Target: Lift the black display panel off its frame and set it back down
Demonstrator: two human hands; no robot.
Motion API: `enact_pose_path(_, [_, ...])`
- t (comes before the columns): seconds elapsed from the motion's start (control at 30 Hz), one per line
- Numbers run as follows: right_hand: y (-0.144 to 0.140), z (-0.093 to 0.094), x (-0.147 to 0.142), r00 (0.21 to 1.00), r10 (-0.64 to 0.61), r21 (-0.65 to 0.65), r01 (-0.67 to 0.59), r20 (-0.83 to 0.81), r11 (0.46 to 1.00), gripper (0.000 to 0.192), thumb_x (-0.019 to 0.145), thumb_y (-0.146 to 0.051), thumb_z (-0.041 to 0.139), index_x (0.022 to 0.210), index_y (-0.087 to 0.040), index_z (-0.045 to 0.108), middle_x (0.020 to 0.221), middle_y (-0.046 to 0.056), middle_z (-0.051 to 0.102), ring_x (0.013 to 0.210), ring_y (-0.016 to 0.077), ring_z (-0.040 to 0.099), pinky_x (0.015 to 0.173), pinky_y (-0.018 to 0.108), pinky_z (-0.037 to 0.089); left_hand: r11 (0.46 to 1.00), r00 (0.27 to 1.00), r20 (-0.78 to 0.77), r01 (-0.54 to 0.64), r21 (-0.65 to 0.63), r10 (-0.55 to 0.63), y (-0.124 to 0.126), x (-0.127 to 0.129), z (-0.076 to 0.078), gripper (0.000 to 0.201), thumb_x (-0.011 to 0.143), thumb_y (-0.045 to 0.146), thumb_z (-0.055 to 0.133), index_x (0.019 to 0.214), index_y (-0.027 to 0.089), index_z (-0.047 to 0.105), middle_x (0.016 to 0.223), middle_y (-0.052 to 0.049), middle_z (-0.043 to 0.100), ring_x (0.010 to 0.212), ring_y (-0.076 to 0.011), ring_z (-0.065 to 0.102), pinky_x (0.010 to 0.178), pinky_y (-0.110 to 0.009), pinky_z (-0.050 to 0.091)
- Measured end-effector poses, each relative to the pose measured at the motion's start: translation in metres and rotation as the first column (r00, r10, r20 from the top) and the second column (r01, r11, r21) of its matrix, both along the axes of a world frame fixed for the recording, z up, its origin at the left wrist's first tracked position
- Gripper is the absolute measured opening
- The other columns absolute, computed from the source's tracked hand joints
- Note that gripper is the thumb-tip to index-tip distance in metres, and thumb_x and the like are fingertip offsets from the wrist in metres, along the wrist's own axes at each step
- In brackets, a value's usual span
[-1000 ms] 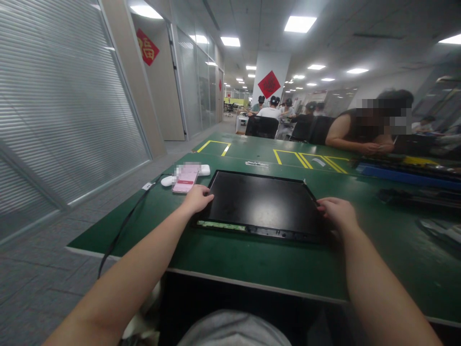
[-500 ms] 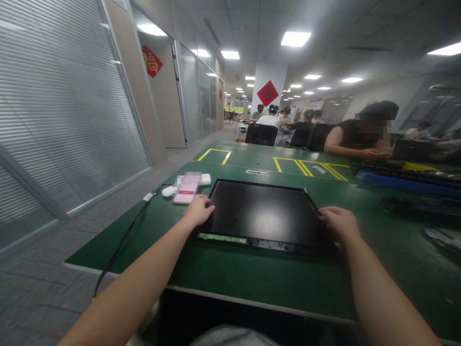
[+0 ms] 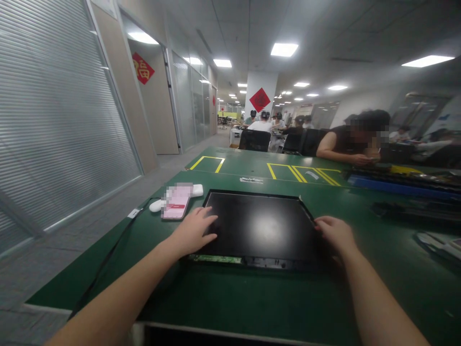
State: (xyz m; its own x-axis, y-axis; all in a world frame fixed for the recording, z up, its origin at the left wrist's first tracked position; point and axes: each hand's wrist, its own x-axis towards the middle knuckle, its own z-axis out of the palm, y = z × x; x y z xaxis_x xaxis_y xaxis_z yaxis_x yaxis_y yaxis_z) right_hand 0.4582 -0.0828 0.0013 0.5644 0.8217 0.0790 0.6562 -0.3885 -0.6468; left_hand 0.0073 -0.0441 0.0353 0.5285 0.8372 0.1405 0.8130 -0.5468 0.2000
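A black flat display panel (image 3: 259,223) lies face up on the green table (image 3: 252,298) in front of me. My left hand (image 3: 194,230) rests on its near left corner, fingers spread flat over the dark surface. My right hand (image 3: 333,233) holds the panel's right edge, fingers curled over the rim. A green circuit strip (image 3: 216,259) runs along the panel's near edge.
A pink phone (image 3: 175,202) and a white charger (image 3: 196,190) with a black cable (image 3: 108,259) lie left of the panel. Yellow tape marks (image 3: 298,172) cross the far table. A seated person (image 3: 345,142) works at the right; dark parts (image 3: 406,209) lie there.
My left hand has slid from the panel's left edge onto its top surface. The camera has tilted down and moved nearer. The right hand stays at the right edge.
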Motion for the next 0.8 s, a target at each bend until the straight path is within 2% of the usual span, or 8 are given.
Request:
enact_pose_path(0.07, [-0.001, 0.001, -0.004, 0.997, 0.014, -0.007, -0.013, 0.079, 1.000, 0.027, 0.077, -0.030, 0.055, 0.090, -0.023, 0.077, 0.085, 0.004, 0.076, 0.079, 0.0212, 0.068, 0.067, 0.028, 0.046, 0.988, 0.989, 0.020, 0.148, -0.051, -0.147, 0.002, -0.004, 0.003, 0.048, 0.082, 0.036, 0.071, 0.129, 0.026, 0.065, 0.151, -0.013, 0.048, 0.140, -0.0351, 0.041, 0.113, -0.054, 0.034])
enact_pose_path(0.13, [-0.002, 0.001, -0.006, 0.990, 0.036, -0.027, -0.032, 0.135, 0.999, 0.025, 0.077, -0.030, 0.056, 0.087, -0.025, 0.078, 0.089, 0.003, 0.076, 0.086, 0.0223, 0.068, 0.070, 0.028, 0.046, 0.968, 0.972, 0.027, 0.233, -0.094, -0.231, 0.006, -0.006, 0.005, 0.045, 0.085, 0.036, 0.069, 0.128, 0.028, 0.066, 0.151, -0.012, 0.048, 0.139, -0.0335, 0.043, 0.113, -0.053, 0.035])
enact_pose_path(0.23, [-0.003, -0.002, -0.007, 0.987, 0.052, -0.054, -0.044, 0.149, 0.998, 0.025, 0.079, -0.032, 0.056, 0.087, -0.026, 0.079, 0.092, 0.003, 0.076, 0.091, 0.0234, 0.068, 0.074, 0.029, 0.047, 0.952, 0.958, 0.047, 0.288, -0.108, -0.284, 0.013, -0.005, 0.004, 0.042, 0.087, 0.034, 0.067, 0.128, 0.027, 0.066, 0.149, -0.012, 0.051, 0.137, -0.0325, 0.046, 0.113, -0.052, 0.036])
enact_pose_path(0.33, [-0.001, -0.004, -0.006, 0.988, 0.071, -0.055, -0.064, 0.136, 0.996, 0.028, 0.079, -0.031, 0.053, 0.088, -0.025, 0.079, 0.093, 0.004, 0.076, 0.090, 0.0228, 0.068, 0.077, 0.029, 0.048, 0.941, 0.944, 0.093, 0.326, -0.089, -0.318, 0.016, -0.005, -0.004, 0.038, 0.088, 0.030, 0.064, 0.126, 0.026, 0.068, 0.141, -0.012, 0.057, 0.132, -0.0310, 0.051, 0.112, -0.050, 0.039])
enact_pose_path(0.47, [0.008, -0.006, -0.005, 0.987, 0.098, -0.093, -0.087, 0.126, 0.992, 0.028, 0.079, -0.028, 0.052, 0.087, -0.024, 0.078, 0.093, 0.005, 0.076, 0.091, 0.0225, 0.069, 0.078, 0.029, 0.048, 0.943, 0.933, 0.180, 0.327, -0.064, -0.311, 0.017, -0.015, -0.027, 0.038, 0.089, 0.028, 0.061, 0.126, 0.028, 0.067, 0.138, -0.011, 0.060, 0.128, -0.0296, 0.054, 0.111, -0.049, 0.042])
enact_pose_path(0.63, [0.018, -0.007, -0.005, 0.982, 0.084, -0.156, -0.058, 0.170, 0.986, 0.028, 0.079, -0.026, 0.052, 0.091, -0.024, 0.078, 0.097, 0.007, 0.076, 0.096, 0.0245, 0.069, 0.079, 0.030, 0.048, 0.926, 0.903, 0.245, 0.375, -0.047, -0.353, 0.021, -0.033, -0.065, 0.053, 0.080, 0.032, 0.070, 0.132, 0.037, 0.062, 0.144, -0.008, 0.055, 0.131, -0.0326, 0.051, 0.111, -0.050, 0.043])
enact_pose_path(0.73, [0.016, -0.009, -0.005, 0.982, 0.109, -0.154, -0.085, 0.156, 0.985, 0.032, 0.082, -0.026, 0.049, 0.096, -0.024, 0.077, 0.099, 0.007, 0.075, 0.096, 0.0232, 0.069, 0.082, 0.030, 0.048, 0.883, 0.848, 0.278, 0.470, 0.003, -0.452, 0.031, -0.039, -0.088, 0.056, 0.079, 0.034, 0.070, 0.134, 0.042, 0.060, 0.142, -0.008, 0.058, 0.130, -0.0333, 0.053, 0.109, -0.050, 0.045])
enact_pose_path(0.8, [0.012, -0.010, -0.007, 0.981, 0.111, -0.137, -0.090, 0.157, 0.987, 0.032, 0.083, -0.027, 0.048, 0.097, -0.024, 0.077, 0.097, 0.006, 0.076, 0.095, 0.0222, 0.069, 0.082, 0.029, 0.048, 0.843, 0.799, 0.305, 0.538, 0.025, -0.519, 0.041, -0.040, -0.099, 0.052, 0.078, 0.040, 0.071, 0.129, 0.043, 0.063, 0.136, -0.008, 0.062, 0.125, -0.0333, 0.057, 0.105, -0.049, 0.048])
